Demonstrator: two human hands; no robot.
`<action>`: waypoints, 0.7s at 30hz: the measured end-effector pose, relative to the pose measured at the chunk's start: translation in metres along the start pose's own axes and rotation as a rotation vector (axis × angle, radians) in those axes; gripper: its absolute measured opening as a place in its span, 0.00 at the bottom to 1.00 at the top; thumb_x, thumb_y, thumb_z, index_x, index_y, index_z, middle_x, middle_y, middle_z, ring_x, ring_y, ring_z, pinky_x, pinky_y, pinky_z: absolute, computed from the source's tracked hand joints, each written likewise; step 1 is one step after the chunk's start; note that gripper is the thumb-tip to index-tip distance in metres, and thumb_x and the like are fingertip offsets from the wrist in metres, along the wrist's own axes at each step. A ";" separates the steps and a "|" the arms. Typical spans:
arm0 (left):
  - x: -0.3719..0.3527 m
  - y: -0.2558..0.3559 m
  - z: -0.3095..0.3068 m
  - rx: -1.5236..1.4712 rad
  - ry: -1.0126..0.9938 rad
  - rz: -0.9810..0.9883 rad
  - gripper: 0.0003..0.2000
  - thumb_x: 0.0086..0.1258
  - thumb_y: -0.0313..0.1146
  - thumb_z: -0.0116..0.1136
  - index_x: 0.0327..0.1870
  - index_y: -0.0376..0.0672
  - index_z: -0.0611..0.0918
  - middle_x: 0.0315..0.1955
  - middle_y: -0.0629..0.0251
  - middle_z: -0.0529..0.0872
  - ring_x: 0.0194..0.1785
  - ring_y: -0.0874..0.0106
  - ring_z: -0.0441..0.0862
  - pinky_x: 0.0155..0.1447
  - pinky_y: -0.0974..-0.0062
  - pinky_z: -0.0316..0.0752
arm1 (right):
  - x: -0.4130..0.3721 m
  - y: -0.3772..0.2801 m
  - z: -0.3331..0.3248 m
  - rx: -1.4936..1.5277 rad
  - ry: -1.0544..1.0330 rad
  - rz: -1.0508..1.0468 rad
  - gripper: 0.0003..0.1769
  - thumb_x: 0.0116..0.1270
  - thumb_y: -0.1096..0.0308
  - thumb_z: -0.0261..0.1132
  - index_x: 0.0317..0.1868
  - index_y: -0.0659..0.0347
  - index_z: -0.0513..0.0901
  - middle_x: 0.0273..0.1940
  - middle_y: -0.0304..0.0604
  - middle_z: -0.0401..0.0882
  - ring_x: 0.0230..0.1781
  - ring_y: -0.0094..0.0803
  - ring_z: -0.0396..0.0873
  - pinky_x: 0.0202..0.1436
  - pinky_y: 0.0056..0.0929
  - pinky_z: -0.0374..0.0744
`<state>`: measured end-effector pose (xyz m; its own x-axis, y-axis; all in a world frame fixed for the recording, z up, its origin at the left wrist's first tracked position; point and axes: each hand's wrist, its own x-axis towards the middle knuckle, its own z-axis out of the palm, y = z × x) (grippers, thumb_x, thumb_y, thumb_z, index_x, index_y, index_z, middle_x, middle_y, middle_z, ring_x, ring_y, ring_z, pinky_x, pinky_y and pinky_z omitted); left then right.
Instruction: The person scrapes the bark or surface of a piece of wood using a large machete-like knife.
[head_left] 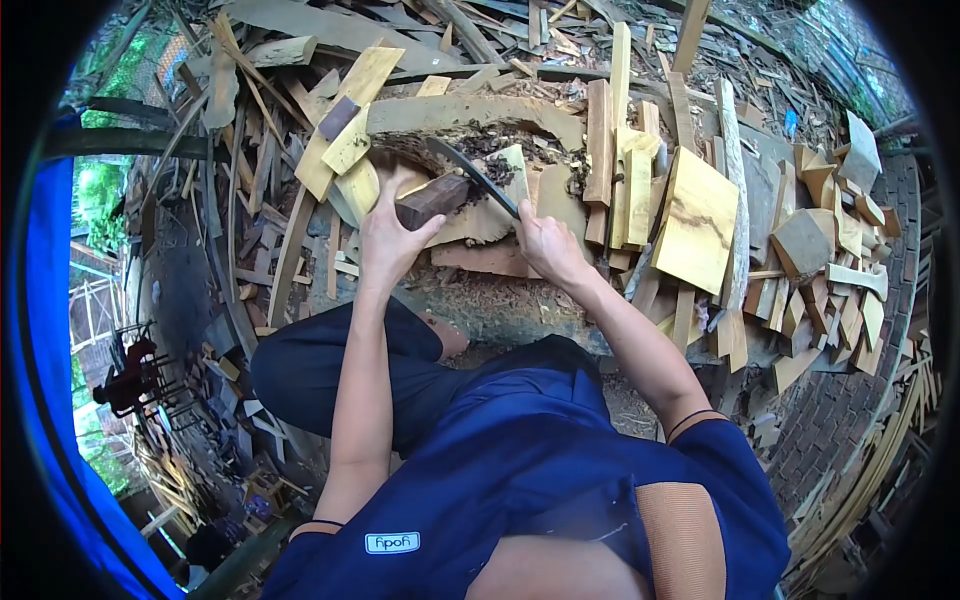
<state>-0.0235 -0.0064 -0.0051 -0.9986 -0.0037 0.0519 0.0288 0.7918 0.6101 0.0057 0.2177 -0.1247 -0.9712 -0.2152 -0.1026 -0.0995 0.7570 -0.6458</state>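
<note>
Dark-brown wood block is pinched by the left hand near the worn slab's left edge, while the knife is gripped in the right hand, its path best kept clear of the supporting hand.

I see low work surface, stretching across my view, its near part dusty with sawdust. In middle lies curved wood slab; dark crumbs are near its lower edge. To right of these, I observe long wood sticks close together, then pale yellow board lying over narrower pieces. At far right, many cut blocks are crowded, partly overlapping.
</note>
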 end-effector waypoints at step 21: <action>0.008 0.009 -0.009 0.084 -0.166 -0.160 0.28 0.50 0.44 0.75 0.52 0.36 0.85 0.34 0.54 0.90 0.39 0.63 0.89 0.47 0.69 0.81 | -0.003 -0.066 -0.064 0.062 0.052 -0.139 0.10 0.76 0.64 0.53 0.49 0.59 0.65 0.21 0.59 0.78 0.23 0.62 0.78 0.26 0.59 0.72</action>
<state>-0.0304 -0.0050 0.0078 -0.9839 -0.0380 -0.1749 -0.1268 0.8374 0.5316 0.0018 0.2076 -0.0331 -0.9590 -0.2818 0.0297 -0.2221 0.6823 -0.6965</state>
